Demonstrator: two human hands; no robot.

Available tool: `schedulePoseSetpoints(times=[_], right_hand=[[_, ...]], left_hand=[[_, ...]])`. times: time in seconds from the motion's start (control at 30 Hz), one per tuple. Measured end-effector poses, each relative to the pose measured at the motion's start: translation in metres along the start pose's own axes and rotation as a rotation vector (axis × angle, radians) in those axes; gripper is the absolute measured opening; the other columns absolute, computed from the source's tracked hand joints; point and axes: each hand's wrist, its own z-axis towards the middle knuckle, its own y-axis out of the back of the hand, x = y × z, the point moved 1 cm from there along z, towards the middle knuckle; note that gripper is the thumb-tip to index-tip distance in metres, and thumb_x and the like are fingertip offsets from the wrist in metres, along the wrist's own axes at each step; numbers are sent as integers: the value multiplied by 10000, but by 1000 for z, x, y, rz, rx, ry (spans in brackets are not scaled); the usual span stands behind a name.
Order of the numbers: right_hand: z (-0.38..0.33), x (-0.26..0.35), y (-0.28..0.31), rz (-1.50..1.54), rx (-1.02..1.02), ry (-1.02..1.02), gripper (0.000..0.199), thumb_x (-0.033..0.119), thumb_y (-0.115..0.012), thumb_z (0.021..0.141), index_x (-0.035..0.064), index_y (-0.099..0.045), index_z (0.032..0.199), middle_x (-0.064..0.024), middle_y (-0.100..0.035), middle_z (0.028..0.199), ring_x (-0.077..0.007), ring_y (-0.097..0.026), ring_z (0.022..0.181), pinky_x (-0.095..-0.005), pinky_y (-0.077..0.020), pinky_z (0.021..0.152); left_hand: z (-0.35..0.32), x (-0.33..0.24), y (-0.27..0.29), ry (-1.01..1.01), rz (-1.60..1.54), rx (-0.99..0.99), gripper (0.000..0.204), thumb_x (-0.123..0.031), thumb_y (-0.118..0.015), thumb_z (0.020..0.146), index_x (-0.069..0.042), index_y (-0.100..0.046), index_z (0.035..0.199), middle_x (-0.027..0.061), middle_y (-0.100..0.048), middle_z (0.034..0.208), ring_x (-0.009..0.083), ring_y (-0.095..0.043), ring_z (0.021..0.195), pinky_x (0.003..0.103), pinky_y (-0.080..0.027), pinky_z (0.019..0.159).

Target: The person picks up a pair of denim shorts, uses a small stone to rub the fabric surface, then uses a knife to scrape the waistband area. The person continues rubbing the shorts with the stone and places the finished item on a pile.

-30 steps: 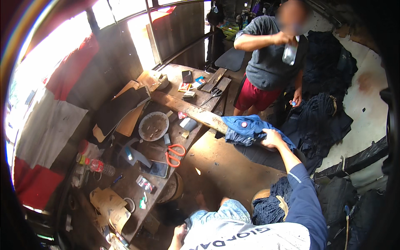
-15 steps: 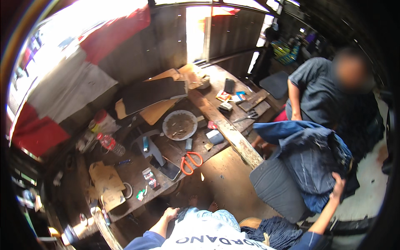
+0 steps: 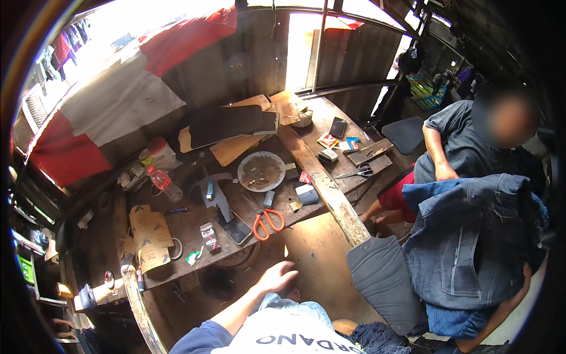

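Note:
My left hand (image 3: 276,278) hovers in front of my body, off the workbench's near edge, its fingers apart and holding nothing. Out at the right, my right hand (image 3: 526,274) is at the edge of a blue denim garment (image 3: 457,248), with stitched seams and a pocket-like panel. The fingers seem curled on the cloth and are partly hidden by it. The garment lies over more blue denim (image 3: 451,321), beside a dark ribbed seat pad (image 3: 383,283). Across from me, another person's hand (image 3: 446,171) rests at the garment's far edge.
A wooden workbench (image 3: 194,265) holds orange-handled scissors (image 3: 269,224), a phone (image 3: 234,227), a bowl (image 3: 261,171), a bottle (image 3: 165,184) and a tape roll (image 3: 175,248). A wooden beam (image 3: 330,194) crosses it. Dark cloth (image 3: 383,337) lies beside my lap.
My left hand has risen from my lap toward the bench. My right hand has moved outward to the right, and the denim garment is now spread wider and higher. The view has shifted slightly.

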Motion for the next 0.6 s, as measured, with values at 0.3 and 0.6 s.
schedulePoseSetpoints(times=[0.3, 0.6], right_hand=[[13, 5, 0, 33, 71, -21, 380, 227, -700, 840, -28, -669, 1119, -113, -663, 1103, -240, -621, 973, -350, -464, 940], [43, 68, -39, 189, 159, 69, 323, 235, -691, 850, -11, -680, 1061, -98, -675, 1021, -225, -641, 893, -335, -497, 876]], left_hand=[[-48, -301, -13, -1307, -136, -159, 1422, -682, -865, 558, -95, -89, 1596, 288, 85, 1623, 555, 63, 1483, 680, -146, 1160], [-37, -324, 36, -1236, -96, -4, 1453, -648, -868, 619, -27, 18, 1589, 285, -36, 1628, 405, -45, 1528, 514, -134, 1231]])
